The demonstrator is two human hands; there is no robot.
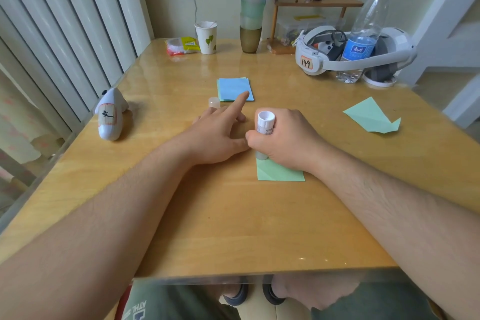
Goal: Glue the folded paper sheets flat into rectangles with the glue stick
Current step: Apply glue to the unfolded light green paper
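Observation:
My right hand (285,138) grips a white glue stick (265,122) upside down, its tip pressed on a folded light green paper (279,173) near the table's middle. Most of that paper lies hidden under the hand. My left hand (220,132) lies flat on the table just left of the paper, its fingers spread and the index finger raised and pointing away. The glue stick's translucent cap (214,102) stands beyond my left hand. A small stack of blue and green rectangles (235,89) lies further back. Another green folded sheet (371,115) lies unflattened at the right.
A white shark-shaped object (110,114) lies at the left edge. At the back stand a paper cup (206,37), a stack of plastic cups (252,8), a small wooden shelf (317,2), a white headset (350,52) and a water bottle (366,28). The table's (233,228) front half is bare wood.

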